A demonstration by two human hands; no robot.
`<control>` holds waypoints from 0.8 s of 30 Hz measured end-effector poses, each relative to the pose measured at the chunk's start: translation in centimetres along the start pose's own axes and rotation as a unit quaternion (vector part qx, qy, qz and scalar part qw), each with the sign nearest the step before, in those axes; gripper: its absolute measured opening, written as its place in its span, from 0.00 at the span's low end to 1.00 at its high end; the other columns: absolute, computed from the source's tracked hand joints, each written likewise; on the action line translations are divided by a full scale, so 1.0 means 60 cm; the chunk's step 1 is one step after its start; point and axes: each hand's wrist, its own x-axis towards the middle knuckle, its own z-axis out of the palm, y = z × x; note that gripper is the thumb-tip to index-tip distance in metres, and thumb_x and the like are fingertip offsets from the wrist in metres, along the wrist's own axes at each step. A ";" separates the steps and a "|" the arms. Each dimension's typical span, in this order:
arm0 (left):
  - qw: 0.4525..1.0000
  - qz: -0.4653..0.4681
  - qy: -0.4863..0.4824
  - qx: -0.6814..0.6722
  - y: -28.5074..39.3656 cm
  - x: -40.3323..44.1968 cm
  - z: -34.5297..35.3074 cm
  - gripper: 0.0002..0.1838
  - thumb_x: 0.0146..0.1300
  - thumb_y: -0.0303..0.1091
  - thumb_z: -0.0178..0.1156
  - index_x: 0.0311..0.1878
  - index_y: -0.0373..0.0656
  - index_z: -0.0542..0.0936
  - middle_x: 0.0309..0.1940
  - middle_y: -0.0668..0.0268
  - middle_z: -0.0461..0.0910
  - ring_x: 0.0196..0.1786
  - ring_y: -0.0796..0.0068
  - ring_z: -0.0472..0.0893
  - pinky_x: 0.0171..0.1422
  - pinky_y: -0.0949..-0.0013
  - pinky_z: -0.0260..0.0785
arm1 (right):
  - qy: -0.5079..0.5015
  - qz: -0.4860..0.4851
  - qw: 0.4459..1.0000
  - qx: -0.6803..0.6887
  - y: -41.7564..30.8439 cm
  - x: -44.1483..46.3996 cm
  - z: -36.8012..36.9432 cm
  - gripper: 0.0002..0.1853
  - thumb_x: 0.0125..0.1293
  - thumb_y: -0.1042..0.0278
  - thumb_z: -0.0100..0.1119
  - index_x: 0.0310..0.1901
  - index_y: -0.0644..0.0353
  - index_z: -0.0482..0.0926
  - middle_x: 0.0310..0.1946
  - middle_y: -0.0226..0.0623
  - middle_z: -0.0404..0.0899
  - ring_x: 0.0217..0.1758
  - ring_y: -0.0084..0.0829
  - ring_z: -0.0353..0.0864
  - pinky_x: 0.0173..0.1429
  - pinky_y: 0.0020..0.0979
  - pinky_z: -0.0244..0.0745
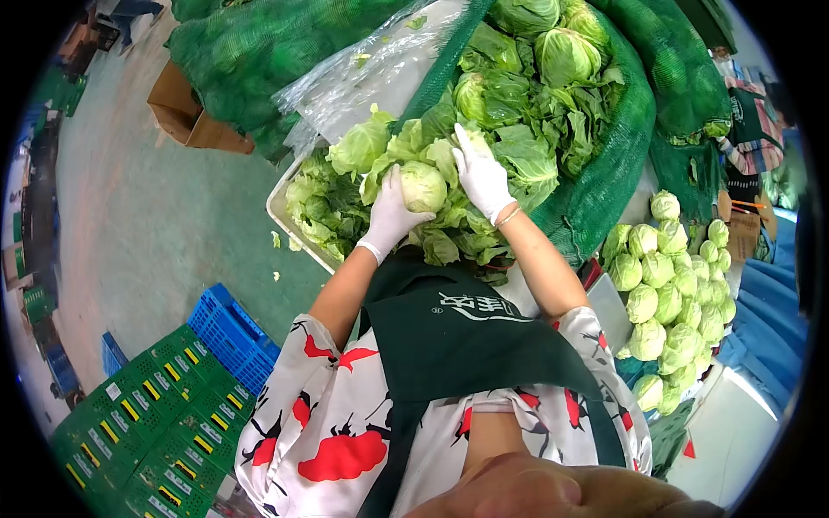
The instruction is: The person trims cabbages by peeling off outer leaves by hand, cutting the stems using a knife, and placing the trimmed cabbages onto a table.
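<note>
Cabbage head [423, 187] sits above the leaf-filled white crate [274, 207], inward from its left corner, cupped in the gloved left hand [394, 213], apparently to steady it; the right hand [482, 175], fingers extended, lies against loose leaves [442, 160], clenching nothing visible. Green mesh sack [637, 142] gapes by the crate's right side, probably for easy reach, with piled cabbages [682, 298] farther right and stacked green crates [142, 423] on the greenish floor [216, 224] leftward.
</note>
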 end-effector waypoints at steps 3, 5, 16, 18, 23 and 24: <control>0.999 -0.016 -0.016 0.030 0.007 0.007 0.000 0.69 0.38 0.50 0.85 0.77 0.29 0.52 0.74 0.42 0.60 0.73 0.44 0.67 0.74 0.56 0.67 | -0.013 -0.074 0.996 0.043 -0.014 -0.013 -0.021 0.24 0.78 0.57 0.49 0.73 0.45 0.67 0.29 0.44 0.84 0.27 0.46 0.85 0.29 0.45 0.79; 0.999 -0.016 -0.019 0.023 0.011 0.009 -0.002 0.69 0.38 0.50 0.85 0.77 0.29 0.52 0.73 0.42 0.61 0.73 0.45 0.68 0.73 0.56 0.68 | -0.062 -0.122 0.986 0.097 -0.018 -0.025 -0.017 0.23 0.78 0.53 0.47 0.71 0.47 0.70 0.30 0.46 0.85 0.29 0.49 0.85 0.34 0.48 0.80; 1.000 -0.003 -0.003 -0.001 0.002 0.003 0.001 0.68 0.38 0.49 0.85 0.77 0.29 0.53 0.72 0.42 0.63 0.71 0.44 0.70 0.73 0.56 0.67 | -0.166 -0.020 0.975 0.146 -0.018 -0.010 0.004 0.28 0.80 0.47 0.43 0.66 0.62 0.75 0.37 0.53 0.87 0.40 0.57 0.86 0.49 0.49 0.81; 1.000 0.009 0.007 -0.013 -0.013 -0.002 0.005 0.70 0.37 0.48 0.86 0.78 0.29 0.52 0.72 0.42 0.63 0.72 0.44 0.69 0.75 0.56 0.66 | -0.012 -0.073 0.966 0.246 0.017 0.003 0.047 0.26 0.80 0.49 0.45 0.60 0.62 0.80 0.39 0.52 0.87 0.43 0.55 0.86 0.52 0.47 0.80; 0.988 -0.007 0.004 -0.152 -0.036 0.002 -0.019 0.58 0.39 0.45 0.86 0.73 0.33 0.66 0.66 0.51 0.73 0.69 0.57 0.74 0.74 0.60 0.67 | -0.131 0.000 0.969 0.210 0.021 0.012 0.036 0.23 0.79 0.51 0.47 0.57 0.61 0.83 0.45 0.54 0.85 0.51 0.52 0.84 0.58 0.42 0.77; 0.968 -0.029 -0.022 -0.248 -0.038 0.003 -0.030 0.57 0.41 0.46 0.84 0.72 0.32 0.66 0.66 0.50 0.73 0.69 0.59 0.75 0.74 0.59 0.68 | -0.108 -0.008 0.971 0.213 0.027 0.010 0.044 0.23 0.79 0.50 0.47 0.57 0.61 0.83 0.44 0.54 0.86 0.49 0.53 0.84 0.57 0.43 0.78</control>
